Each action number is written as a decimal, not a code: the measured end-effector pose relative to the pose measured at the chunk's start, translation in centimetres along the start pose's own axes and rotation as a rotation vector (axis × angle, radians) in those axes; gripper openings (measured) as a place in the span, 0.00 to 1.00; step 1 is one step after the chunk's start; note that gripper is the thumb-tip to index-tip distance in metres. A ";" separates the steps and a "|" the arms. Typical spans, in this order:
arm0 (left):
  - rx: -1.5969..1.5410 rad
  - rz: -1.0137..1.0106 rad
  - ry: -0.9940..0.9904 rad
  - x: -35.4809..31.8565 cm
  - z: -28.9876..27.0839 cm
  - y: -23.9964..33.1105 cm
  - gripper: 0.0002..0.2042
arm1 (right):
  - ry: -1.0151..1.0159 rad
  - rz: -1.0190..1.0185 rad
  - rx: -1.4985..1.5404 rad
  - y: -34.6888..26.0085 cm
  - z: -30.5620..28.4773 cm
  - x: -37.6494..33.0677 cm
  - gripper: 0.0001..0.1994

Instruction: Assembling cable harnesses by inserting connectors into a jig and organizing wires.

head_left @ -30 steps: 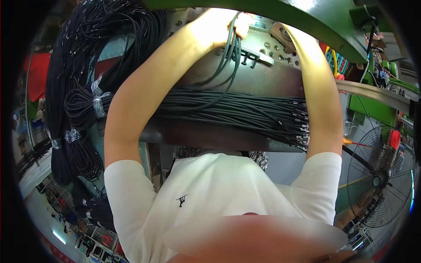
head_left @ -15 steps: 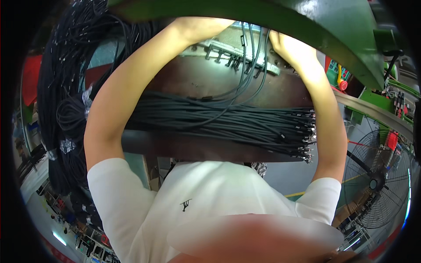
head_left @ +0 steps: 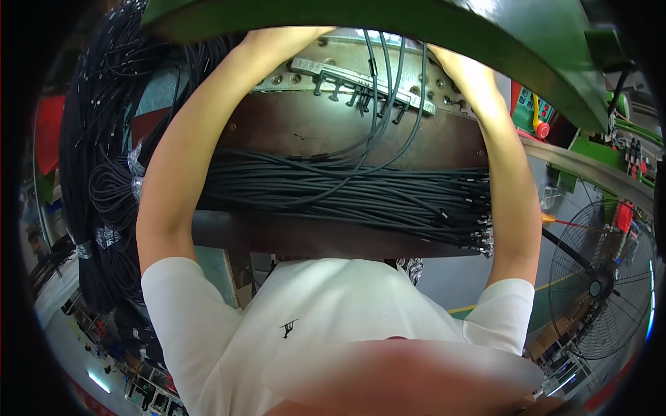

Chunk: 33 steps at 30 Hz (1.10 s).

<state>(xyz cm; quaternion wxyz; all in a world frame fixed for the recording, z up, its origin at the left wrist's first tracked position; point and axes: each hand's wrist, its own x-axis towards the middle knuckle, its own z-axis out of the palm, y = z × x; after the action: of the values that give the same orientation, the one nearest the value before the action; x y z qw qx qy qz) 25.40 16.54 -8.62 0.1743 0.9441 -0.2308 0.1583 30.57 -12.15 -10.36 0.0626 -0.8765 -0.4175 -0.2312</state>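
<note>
Both my hands reach under the green machine frame (head_left: 333, 19) at the top. Only the wrist and back part of my left hand (head_left: 295, 39) shows, left of the raised cables, and its fingers are out of sight. My right hand (head_left: 454, 64) is just right of those cables, its fingers likewise hidden by the frame. Several black cables (head_left: 397, 76) run up between my hands and pass under the frame. Below them a metal bar with small clamp screws (head_left: 364, 84) lies slanted on the machine bed. A thick bundle of black cables (head_left: 333, 186) stretches across the brown tabletop, connector ends to the right.
More black cables (head_left: 104, 104) hang in a large mass at the left, some bound with clear wrap. A red button (head_left: 542, 130) sits by a green control box at the right. A black floor fan (head_left: 595, 286) stands at the lower right.
My left hand has shifted left and my right hand slightly right and up. The raised cables are spread wider apart. More of the bar and machine bed shows between my arms.
</note>
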 end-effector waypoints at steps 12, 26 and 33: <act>-1.034 -0.537 -1.125 -24.2 -12.5 15.2 0.21 | 0.515 0.998 0.491 -6.6 -17.2 -25.7 0.12; -0.004 -0.706 -0.485 -35.3 0.3 13.9 0.14 | -0.196 1.091 0.690 -17.5 -7.9 -34.7 0.17; -0.089 -0.712 -0.423 -34.3 0.3 14.3 0.14 | -0.158 0.931 0.454 -17.2 -8.3 -33.8 0.17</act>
<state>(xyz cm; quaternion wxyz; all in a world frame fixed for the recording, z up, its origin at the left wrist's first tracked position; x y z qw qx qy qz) -10.44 17.54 -18.26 0.2075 0.9682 0.0730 -0.1193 -3.86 -27.37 -19.93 0.3156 -0.9484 -0.0267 -0.0159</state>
